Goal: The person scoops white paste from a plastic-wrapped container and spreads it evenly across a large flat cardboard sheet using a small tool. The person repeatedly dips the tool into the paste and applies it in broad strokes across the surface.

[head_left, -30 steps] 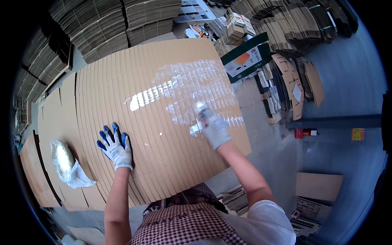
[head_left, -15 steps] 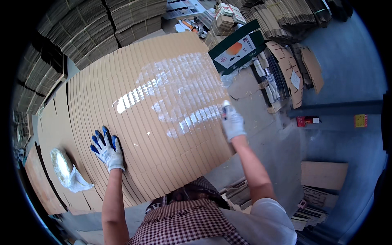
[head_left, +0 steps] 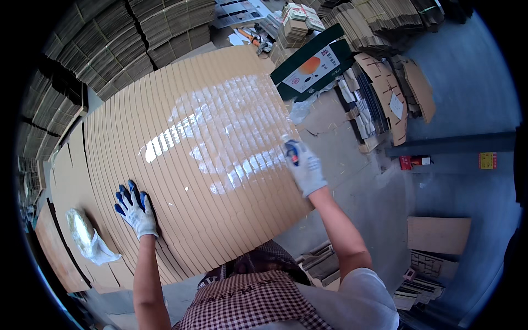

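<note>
A fan of overlapping cardboard sheets lies before me, their edges showing as close parallel lines. Glossy, wet-looking coating covers their middle and far right. My left hand, in a white glove with blue fingertips, rests flat on the left part of the sheets with its fingers spread. At the right edge, my gloved right hand is closed round a small white-tipped tool that touches or hovers just over the coating. Motion blur hides its exact kind. A bit of red-orange shows at the grip.
A clear plastic-wrapped bundle lies left of my left hand. Behind stand strapped cardboard stacks. At the far right are a green printed carton panel and upright cardboard pieces. A dark beam crosses the right side.
My right hand has moved left and slightly nearer with the tool, over the right edge of the sheets. The left hand stays flat on the cardboard. The whole view has shifted a little.
</note>
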`<state>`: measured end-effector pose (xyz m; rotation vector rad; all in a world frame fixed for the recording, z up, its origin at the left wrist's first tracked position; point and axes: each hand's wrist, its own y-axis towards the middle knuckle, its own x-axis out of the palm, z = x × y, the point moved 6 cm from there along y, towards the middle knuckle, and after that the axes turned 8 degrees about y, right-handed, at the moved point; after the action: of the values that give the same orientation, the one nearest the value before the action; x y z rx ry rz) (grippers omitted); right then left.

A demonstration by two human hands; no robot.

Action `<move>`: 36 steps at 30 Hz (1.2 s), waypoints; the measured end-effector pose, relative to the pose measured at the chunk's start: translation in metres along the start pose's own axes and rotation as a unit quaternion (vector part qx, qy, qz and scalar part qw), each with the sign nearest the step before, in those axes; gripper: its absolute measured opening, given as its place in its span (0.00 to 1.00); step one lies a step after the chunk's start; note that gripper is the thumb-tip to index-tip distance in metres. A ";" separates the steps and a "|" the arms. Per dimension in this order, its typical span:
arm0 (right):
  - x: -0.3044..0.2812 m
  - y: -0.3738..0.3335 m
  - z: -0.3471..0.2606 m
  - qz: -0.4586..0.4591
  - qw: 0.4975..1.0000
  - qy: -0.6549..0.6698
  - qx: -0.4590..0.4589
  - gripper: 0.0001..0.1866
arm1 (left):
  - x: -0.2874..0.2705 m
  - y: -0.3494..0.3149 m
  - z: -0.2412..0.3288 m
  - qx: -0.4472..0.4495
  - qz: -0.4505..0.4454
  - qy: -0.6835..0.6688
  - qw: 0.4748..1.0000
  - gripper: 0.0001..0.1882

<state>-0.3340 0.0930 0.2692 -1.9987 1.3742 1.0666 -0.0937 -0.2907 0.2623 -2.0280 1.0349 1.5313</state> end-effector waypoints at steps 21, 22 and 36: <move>-0.045 -0.054 0.020 0.086 0.963 0.186 0.173 0.19 | 0.002 -0.002 0.001 -0.016 -0.028 0.007 0.999 0.27; -0.033 -0.063 0.008 0.070 0.959 0.222 0.159 0.20 | 0.004 -0.002 0.001 -0.014 -0.021 0.008 1.000 0.27; 0.027 -0.099 -0.111 -0.099 0.976 0.189 -0.043 0.16 | 0.001 0.000 0.006 -0.022 -0.055 -0.005 0.998 0.29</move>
<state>-0.2006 0.0320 0.3077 -2.4377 1.2859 0.6901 -0.0976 -0.2865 0.2594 -2.0682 0.8786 1.5189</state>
